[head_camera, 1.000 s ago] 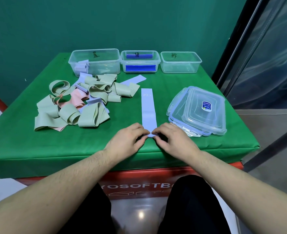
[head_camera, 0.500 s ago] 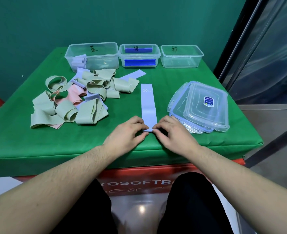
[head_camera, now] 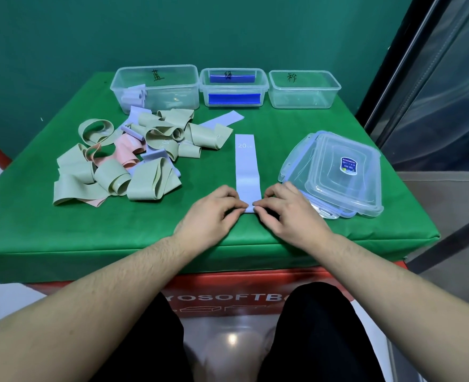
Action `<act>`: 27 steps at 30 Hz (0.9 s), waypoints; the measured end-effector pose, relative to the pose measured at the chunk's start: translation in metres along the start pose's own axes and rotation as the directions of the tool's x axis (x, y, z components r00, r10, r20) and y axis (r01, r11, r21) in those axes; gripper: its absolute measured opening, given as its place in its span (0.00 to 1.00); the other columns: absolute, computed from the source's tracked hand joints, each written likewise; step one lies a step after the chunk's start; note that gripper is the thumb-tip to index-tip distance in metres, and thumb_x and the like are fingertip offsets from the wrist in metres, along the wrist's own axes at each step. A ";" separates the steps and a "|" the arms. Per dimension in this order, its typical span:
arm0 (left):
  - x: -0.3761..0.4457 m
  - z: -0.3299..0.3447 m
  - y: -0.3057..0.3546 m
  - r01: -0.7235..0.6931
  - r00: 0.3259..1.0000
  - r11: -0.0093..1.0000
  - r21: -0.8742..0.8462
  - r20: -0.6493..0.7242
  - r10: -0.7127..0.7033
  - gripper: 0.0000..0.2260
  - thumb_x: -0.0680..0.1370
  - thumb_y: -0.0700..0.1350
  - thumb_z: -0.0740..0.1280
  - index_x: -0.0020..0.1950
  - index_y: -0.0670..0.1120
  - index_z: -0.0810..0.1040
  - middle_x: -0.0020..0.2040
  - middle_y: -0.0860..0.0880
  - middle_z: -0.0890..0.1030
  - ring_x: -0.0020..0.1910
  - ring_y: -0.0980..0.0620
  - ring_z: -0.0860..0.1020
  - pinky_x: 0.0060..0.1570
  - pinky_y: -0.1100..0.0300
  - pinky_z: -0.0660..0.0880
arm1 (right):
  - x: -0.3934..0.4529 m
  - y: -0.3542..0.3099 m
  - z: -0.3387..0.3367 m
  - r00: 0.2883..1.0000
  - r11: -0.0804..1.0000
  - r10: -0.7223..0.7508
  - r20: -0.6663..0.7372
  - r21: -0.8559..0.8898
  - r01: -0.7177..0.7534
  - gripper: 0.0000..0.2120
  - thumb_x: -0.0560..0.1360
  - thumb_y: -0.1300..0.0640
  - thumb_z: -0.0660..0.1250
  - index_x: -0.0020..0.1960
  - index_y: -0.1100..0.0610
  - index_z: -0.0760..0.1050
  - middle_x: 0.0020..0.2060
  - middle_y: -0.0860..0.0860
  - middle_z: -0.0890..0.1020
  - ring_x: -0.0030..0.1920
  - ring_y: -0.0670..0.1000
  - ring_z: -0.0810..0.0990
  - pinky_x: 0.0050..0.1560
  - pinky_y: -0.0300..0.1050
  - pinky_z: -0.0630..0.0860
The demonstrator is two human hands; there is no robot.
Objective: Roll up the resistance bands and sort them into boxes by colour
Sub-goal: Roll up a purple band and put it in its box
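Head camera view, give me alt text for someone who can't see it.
Left hand and right hand pinch the near end of a pale blue band lying flat on a green table, starting a roll; loose bands lie left.

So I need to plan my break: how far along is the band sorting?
Early. Done: a few rolled bands in the left box. In hand: left hand and right hand start rolling the pale blue band. Left: the mixed pile.

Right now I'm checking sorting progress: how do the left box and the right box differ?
The left box is larger and holds a few rolled lilac bands; the right box is smaller and looks empty. Their handwritten marks differ. Both are clear, lidless, at the table's far edge.
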State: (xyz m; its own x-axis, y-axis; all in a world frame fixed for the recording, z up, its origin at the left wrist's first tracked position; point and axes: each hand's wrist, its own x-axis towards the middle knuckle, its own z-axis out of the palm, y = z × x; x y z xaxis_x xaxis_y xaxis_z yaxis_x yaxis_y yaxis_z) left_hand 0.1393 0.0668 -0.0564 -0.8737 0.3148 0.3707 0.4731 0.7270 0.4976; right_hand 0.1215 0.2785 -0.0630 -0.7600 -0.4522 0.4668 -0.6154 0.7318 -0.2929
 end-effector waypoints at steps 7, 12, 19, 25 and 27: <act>0.001 0.002 0.000 -0.015 1.000 0.999 0.044 -0.003 0.016 0.08 0.79 0.48 0.68 0.56 0.49 0.84 0.52 0.55 0.79 0.45 0.56 0.78 0.45 0.62 0.74 | -0.004 0.006 0.006 0.999 0.999 -0.030 -0.045 0.044 0.032 0.11 0.77 0.48 0.69 0.53 0.54 0.83 0.46 0.49 0.78 0.47 0.51 0.71 0.53 0.42 0.69; -0.001 0.003 -0.001 -0.001 1.000 0.999 0.053 0.010 0.001 0.10 0.78 0.49 0.69 0.58 0.49 0.83 0.54 0.56 0.78 0.39 0.60 0.73 0.42 0.64 0.69 | -0.004 0.006 0.006 1.000 0.996 0.009 -0.023 0.092 -0.007 0.14 0.78 0.46 0.66 0.55 0.55 0.83 0.47 0.48 0.79 0.48 0.48 0.71 0.53 0.44 0.71; -0.003 0.001 0.000 0.005 1.000 1.000 0.003 0.007 -0.005 0.07 0.79 0.49 0.68 0.56 0.51 0.81 0.50 0.57 0.79 0.40 0.68 0.71 0.40 0.75 0.64 | -0.006 0.006 0.005 1.000 0.994 -0.009 -0.026 0.109 0.012 0.10 0.79 0.51 0.68 0.55 0.54 0.81 0.46 0.47 0.80 0.47 0.51 0.74 0.53 0.45 0.71; -0.003 0.002 0.002 0.019 1.000 0.999 0.029 -0.006 -0.019 0.07 0.80 0.50 0.66 0.55 0.50 0.81 0.52 0.56 0.77 0.45 0.57 0.76 0.45 0.61 0.72 | -0.006 0.007 0.008 0.999 0.997 -0.007 -0.047 0.080 0.010 0.10 0.78 0.51 0.69 0.54 0.55 0.82 0.47 0.49 0.78 0.48 0.51 0.72 0.54 0.44 0.70; -0.002 0.003 0.001 0.034 0.999 0.999 0.027 -0.015 -0.034 0.08 0.80 0.50 0.67 0.55 0.50 0.82 0.52 0.56 0.77 0.42 0.61 0.74 0.44 0.62 0.71 | -0.006 0.008 0.008 0.999 0.996 -0.002 -0.032 0.092 0.005 0.11 0.78 0.50 0.69 0.56 0.55 0.82 0.47 0.48 0.78 0.49 0.50 0.72 0.54 0.44 0.70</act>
State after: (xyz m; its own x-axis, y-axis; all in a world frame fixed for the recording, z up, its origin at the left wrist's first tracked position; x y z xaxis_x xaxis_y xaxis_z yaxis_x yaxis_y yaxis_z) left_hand 0.1417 0.0687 -0.0585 -0.8873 0.2808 0.3658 0.4399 0.7534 0.4888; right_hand 0.1192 0.2828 -0.0749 -0.7514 -0.4374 0.4941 -0.6361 0.6794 -0.3659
